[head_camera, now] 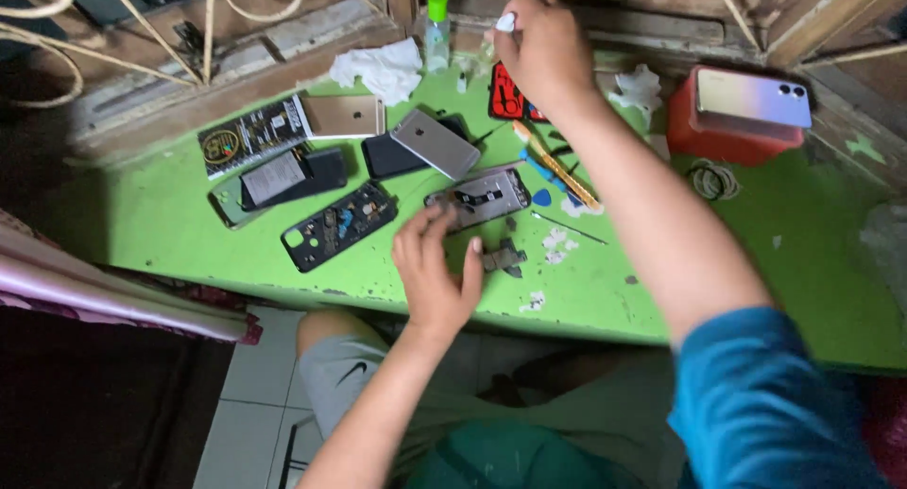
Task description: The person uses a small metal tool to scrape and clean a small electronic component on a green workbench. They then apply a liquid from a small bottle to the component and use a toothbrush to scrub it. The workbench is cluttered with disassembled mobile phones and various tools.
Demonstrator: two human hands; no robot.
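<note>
My left hand (pixel 433 272) rests on the green table (pixel 170 215) near its front edge, fingers spread and touching the near end of an opened grey phone body (pixel 487 194). A small grey phone part (pixel 504 258) lies just right of that hand. My right hand (pixel 543 45) reaches to the back of the table and pinches a small white wad (pixel 506 21) between its fingertips, next to a clear bottle with a green cap (pixel 436 26).
Several phones and back covers lie at the left: a gold phone (pixel 343 116), a silver phone (pixel 436 142), an opened black phone (pixel 338 224). White tissue (pixel 383 68), tools (pixel 557 172), a red box (pixel 723 135) bearing a phone (pixel 754 97), a coiled wire (pixel 713 179).
</note>
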